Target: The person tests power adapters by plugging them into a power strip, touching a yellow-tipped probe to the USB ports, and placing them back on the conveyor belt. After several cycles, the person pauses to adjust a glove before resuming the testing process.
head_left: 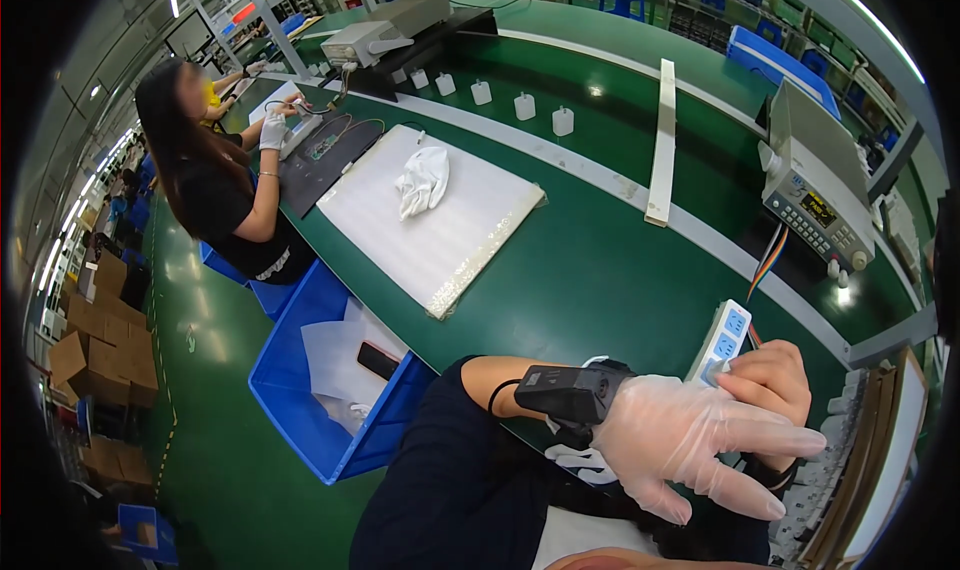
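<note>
My left hand (690, 440), in a thin translucent glove, stretches across the front of my body with its fingers spread and nothing in them. A black box-shaped device (570, 395) is strapped to that wrist. Just behind it, my bare right hand (775, 382) has its fingers curled in beside the white and blue power strip (727, 335). A small whitish bit shows at the right fingertips; whether it is glove film or another thing, I cannot make out. The left hand partly covers the right palm and wrist. White fabric (585, 462) lies beneath my left wrist.
A white foam sheet (400, 240) bears a crumpled white cloth (423, 182). A testing instrument (815, 195) stands at right, stacked trays (850, 470) nearer. Left, a blue bin (300, 400) holds a phone (378, 360); beyond it a co-worker (215, 170) handles wired parts.
</note>
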Motion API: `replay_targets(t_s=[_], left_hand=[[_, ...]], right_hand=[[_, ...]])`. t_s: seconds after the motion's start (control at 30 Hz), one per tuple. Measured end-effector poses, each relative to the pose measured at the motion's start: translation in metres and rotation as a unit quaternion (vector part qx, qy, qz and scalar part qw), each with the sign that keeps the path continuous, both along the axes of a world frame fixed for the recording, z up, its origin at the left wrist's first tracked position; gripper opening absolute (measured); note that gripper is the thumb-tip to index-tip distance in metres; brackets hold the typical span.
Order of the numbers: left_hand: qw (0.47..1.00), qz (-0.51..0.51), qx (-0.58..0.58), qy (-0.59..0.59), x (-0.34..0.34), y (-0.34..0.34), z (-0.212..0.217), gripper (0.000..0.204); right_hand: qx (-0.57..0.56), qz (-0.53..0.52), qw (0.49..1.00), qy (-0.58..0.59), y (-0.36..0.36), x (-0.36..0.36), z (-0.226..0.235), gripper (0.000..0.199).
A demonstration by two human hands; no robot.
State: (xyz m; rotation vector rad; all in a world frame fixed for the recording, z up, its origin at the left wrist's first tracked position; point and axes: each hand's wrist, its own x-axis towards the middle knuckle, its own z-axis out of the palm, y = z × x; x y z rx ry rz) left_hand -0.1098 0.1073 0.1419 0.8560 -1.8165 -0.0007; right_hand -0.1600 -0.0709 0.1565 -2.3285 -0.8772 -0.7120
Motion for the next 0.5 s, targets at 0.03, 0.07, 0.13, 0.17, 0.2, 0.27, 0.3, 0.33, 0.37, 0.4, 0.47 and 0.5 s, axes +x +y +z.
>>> replay_targets(t_s=[0.03,0.07,0.13,0.17,0.2,0.27,0.3,0.33,0.37,0.4,0.47,0.5], left_hand=[[1.0,-0.004,0.003,-0.003,0.0,-0.001,0.0,0.073],[1.0,-0.004,0.004,-0.001,0.0,-0.003,-0.002,0.073],[1.0,-0.004,0.019,-0.014,-0.001,-0.006,-0.005,0.072],[0.999,-0.005,0.026,-0.022,-0.001,-0.007,-0.006,0.071],[0.999,-0.005,0.027,-0.022,-0.001,-0.008,-0.007,0.071],[0.999,-0.003,0.012,-0.037,-0.002,-0.007,-0.006,0.071],[0.999,-0.002,0.004,-0.044,-0.003,-0.006,-0.006,0.071],[0.999,-0.002,0.005,-0.044,-0.004,-0.006,-0.006,0.071],[0.999,0.005,0.009,-0.053,-0.004,-0.005,-0.005,0.07],[0.998,0.012,0.013,-0.061,-0.006,-0.005,-0.005,0.069],[0.997,0.019,0.016,-0.069,-0.007,-0.004,-0.004,0.068],[0.997,0.015,0.013,-0.069,-0.008,-0.004,-0.004,0.065]], right_hand=[[-0.017,0.017,1.0,-0.007,0.002,0.001,0.001,0.031],[-0.032,0.034,0.999,-0.011,0.002,0.002,0.0,0.029],[-0.008,0.03,0.999,-0.016,0.004,0.003,-0.005,0.028],[0.015,0.027,0.999,-0.022,0.005,0.003,-0.008,0.027],[0.037,0.023,0.999,-0.029,0.006,0.002,-0.009,0.026],[0.053,0.026,0.998,-0.019,0.011,0.0,-0.012,0.025],[0.067,0.03,0.997,-0.01,0.013,-0.001,-0.013,0.025],[0.081,0.033,0.996,-0.001,0.015,-0.002,-0.014,0.025],[0.081,0.033,0.996,-0.001,0.016,-0.002,-0.014,0.025],[0.073,0.035,0.997,0.004,0.017,-0.003,-0.013,0.025],[0.056,0.04,0.998,0.014,0.017,-0.005,-0.012,0.025],[0.048,0.042,0.998,0.019,0.018,-0.006,-0.011,0.025]])
